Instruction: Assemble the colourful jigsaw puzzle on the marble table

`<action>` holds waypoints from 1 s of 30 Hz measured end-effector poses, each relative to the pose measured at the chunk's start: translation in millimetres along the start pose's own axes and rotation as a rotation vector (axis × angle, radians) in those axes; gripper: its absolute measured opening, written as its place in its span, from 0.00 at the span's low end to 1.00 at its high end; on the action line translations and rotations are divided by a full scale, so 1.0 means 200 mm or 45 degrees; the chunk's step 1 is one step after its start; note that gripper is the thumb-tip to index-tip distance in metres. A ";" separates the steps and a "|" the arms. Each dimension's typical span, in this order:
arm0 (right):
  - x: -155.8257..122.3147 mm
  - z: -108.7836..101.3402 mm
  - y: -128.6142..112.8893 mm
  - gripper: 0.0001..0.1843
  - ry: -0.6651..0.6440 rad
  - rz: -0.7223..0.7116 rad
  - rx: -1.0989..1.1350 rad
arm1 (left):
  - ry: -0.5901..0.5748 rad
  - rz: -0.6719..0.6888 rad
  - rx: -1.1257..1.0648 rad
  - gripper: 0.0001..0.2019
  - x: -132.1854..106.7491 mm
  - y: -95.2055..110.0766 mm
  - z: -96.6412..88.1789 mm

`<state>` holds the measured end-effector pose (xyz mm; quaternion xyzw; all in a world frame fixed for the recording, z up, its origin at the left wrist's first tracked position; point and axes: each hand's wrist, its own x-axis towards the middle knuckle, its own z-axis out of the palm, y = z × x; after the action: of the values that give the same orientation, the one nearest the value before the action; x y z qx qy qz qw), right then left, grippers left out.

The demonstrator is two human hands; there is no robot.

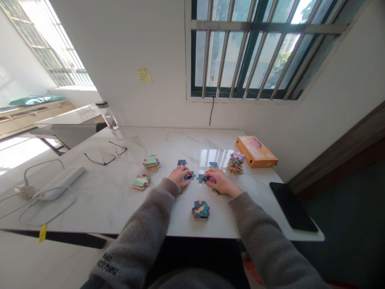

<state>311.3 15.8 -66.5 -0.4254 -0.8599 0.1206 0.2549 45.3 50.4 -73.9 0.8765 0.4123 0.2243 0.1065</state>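
Observation:
On the white table my left hand (pixel 179 176) has its fingers curled over a dark blue jigsaw puzzle piece (pixel 189 176). Opposite it, my right hand (pixel 219 180) is closed on another dark blue puzzle piece (pixel 201 178), with purple and green colours showing under its fingers. A narrow gap separates the two pieces. Just beyond the hands lie one loose blue piece (pixel 181 162) on the left and a second blue piece (pixel 213 164) on the right. Nearer to me sits a small stack of puzzle pieces (pixel 200 209). Part of a greenish piece (pixel 215 192) shows beneath my right hand.
Two mint-topped piece stacks (pixel 151 162) stand left, a taller stack (pixel 236 163) right. An orange box (pixel 256 151) and black tablet-like slab (pixel 292 206) lie at right. Glasses (pixel 108 156), a bottle (pixel 107 115) and a white power strip (pixel 61 184) with cables are left.

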 end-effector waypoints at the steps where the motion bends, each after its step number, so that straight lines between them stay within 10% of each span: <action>1: -0.01 0.00 0.00 0.16 0.020 0.001 0.007 | 0.012 0.006 -0.017 0.10 0.00 0.01 -0.01; 6: -0.03 -0.02 -0.02 0.16 0.096 0.043 0.007 | 0.059 0.114 -0.226 0.07 -0.02 0.14 -0.09; 15: -0.03 -0.01 -0.03 0.13 0.112 0.066 0.019 | -0.279 0.371 -0.154 0.13 -0.21 0.46 -0.22; 30: -0.05 -0.04 0.02 0.14 0.068 0.102 -0.028 | -0.451 0.266 -0.073 0.17 -0.27 0.49 -0.16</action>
<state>323.2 9.5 -64.6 -0.4655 -0.8363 0.1100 0.2681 66.2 -54.7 -25.7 0.9369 0.2875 0.0883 0.1782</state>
